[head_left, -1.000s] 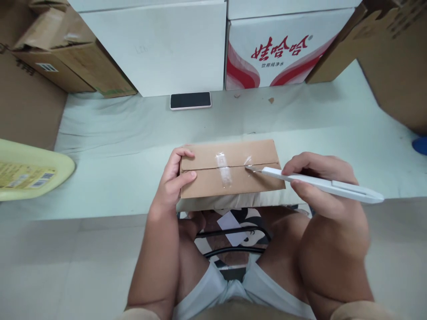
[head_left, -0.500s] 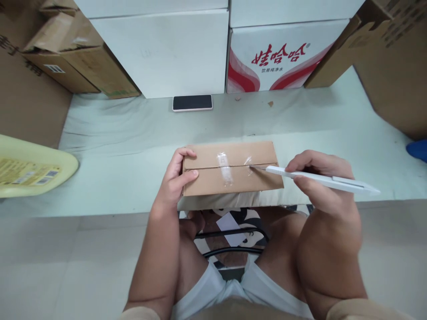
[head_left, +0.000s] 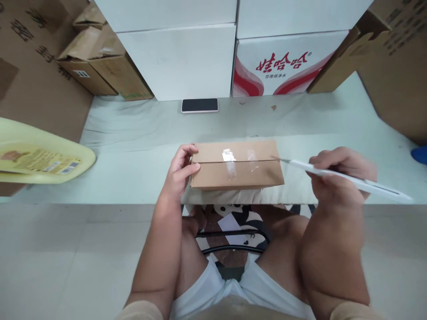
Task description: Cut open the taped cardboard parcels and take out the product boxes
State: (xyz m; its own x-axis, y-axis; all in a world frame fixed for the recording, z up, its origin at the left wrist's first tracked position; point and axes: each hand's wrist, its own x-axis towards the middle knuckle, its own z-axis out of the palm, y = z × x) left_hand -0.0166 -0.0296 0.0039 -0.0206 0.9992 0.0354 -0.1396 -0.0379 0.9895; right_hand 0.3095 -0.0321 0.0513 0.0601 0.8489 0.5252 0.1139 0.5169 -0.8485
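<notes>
A small brown cardboard box (head_left: 210, 174) lies near the front edge of the table, its long seam facing up and crossed by two short strips of clear tape (head_left: 229, 163). My left hand (head_left: 180, 171) grips the box's left end, thumb on the top and fingers round the far side. In my right hand (head_left: 340, 171) is a white utility knife (head_left: 355, 181), its thin blade pointing left over the right end of the box. Whether the blade tip touches the cardboard I cannot tell.
A phone (head_left: 200, 105) lies behind the box, before stacked white cartons (head_left: 180, 64). To the left stand a yellow bottle (head_left: 43, 155) and brown cartons (head_left: 110, 71). A large carton (head_left: 396, 80) and a blue object (head_left: 418, 154) are at the right.
My right hand has drawn the knife to the right, from the right tape strip to the box's right end. My left hand still holds the box. The view has shifted slightly.
</notes>
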